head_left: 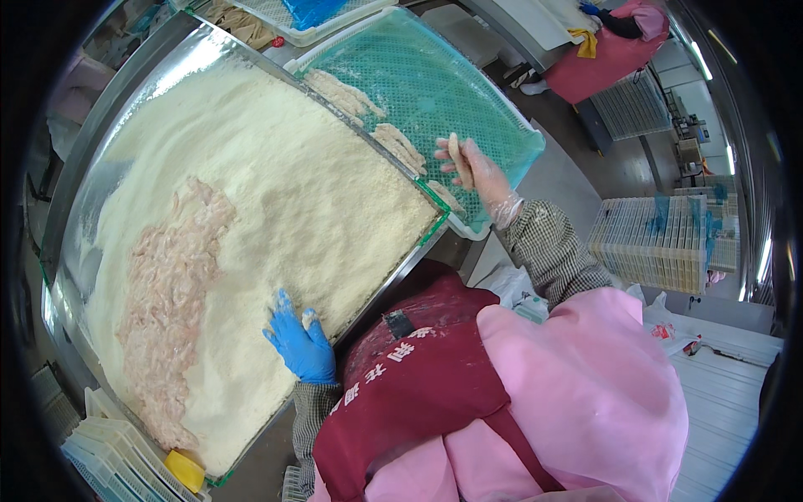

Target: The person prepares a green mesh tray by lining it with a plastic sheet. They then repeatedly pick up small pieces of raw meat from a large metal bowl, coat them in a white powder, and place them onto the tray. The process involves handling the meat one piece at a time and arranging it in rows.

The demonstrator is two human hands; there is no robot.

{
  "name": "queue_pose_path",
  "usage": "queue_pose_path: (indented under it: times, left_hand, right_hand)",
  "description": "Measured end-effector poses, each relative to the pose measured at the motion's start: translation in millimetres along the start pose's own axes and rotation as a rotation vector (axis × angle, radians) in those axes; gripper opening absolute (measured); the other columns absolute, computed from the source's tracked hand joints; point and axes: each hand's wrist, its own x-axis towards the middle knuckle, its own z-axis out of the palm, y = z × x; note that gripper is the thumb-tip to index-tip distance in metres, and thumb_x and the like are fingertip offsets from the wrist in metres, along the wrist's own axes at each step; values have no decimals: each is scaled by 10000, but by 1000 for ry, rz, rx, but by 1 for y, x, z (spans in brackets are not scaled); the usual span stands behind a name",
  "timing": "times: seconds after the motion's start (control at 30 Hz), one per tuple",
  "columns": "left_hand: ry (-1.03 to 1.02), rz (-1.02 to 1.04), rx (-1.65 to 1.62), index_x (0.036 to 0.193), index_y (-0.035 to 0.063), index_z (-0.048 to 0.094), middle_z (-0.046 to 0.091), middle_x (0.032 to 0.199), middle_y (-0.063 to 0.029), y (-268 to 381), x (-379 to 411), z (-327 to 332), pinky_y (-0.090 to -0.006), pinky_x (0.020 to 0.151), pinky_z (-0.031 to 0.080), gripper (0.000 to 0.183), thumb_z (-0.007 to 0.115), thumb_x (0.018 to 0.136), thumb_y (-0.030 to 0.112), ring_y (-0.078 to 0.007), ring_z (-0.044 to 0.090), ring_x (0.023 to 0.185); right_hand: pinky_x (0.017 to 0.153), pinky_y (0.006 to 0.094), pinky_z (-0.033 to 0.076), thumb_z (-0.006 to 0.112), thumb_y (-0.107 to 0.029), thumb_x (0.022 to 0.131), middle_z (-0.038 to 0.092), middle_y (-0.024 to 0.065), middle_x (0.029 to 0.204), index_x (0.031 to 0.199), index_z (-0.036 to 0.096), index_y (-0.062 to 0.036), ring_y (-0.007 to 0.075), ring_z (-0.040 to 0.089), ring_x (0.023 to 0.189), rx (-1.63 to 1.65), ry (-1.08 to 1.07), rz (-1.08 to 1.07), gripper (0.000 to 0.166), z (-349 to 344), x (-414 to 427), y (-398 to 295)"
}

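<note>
My left hand [302, 342], in a blue glove dusted with crumbs, rests fingers apart on the pale breading crumbs [313, 188] near the front edge of a metal tray [150, 63]. A heap of raw pink meat strips [169, 301] lies on the crumbs at the left. My right hand [480, 172], in a clear plastic glove, holds a crumb-coated strip [460, 162] above a basket lined with green mesh [426, 94]. Several coated strips [395, 147] lie in rows along the basket's side nearest the metal tray.
Stacked plastic trays [119, 445] and a yellow scraper-like piece [184, 470] sit at the lower left. Beyond the mesh basket is a white tray with blue plastic [313, 12]. Racked trays [652, 241] stand at right; another person in a red apron [602, 59] works at the upper right.
</note>
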Motion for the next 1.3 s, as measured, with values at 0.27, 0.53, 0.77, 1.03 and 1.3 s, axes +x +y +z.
queue_pose_path:
  times: [0.27,0.53,0.77,1.03,1.3]
  left_hand:
    - [-2,-59,162,1622,106,417,359,1702,-166,12,-2,11,-607,1272,160,634,568,1043,313,-405,271,1590]
    - [-174,-221,450,1704,245,234,102,1780,-165,1,26,16,-716,1241,80,790,569,1027,477,-440,91,1625]
    - [53,-271,383,1637,279,395,271,1728,-165,10,92,-5,-644,1263,150,733,664,979,456,-401,235,1589]
    - [515,-480,535,1257,142,727,706,1243,-128,-72,147,-86,-444,943,548,399,807,868,180,-344,663,1117]
    - [166,-45,6,1227,118,741,719,1162,-145,-54,82,-48,-432,933,548,388,715,857,2,-360,669,1096]
  right_hand:
    - [1285,332,218,260,-577,1129,406,174,1667,1651,340,-54,287,372,1542,-137,-203,21,744,-28,16,67]
    - [1282,346,224,339,-447,1153,387,184,1678,1660,279,-11,276,336,1569,-462,-280,-137,671,-47,47,137]
    - [1186,377,395,517,-240,1100,588,196,1499,1459,580,1,308,544,1409,-467,-43,-399,437,-6,58,30]
    - [1049,326,483,551,-250,1089,734,126,1208,1313,691,-62,224,675,1169,-280,-394,-304,324,144,56,-37]
    - [998,379,505,539,-280,1084,738,157,1149,1297,702,-59,277,689,1112,-382,-833,-349,348,232,35,-43]
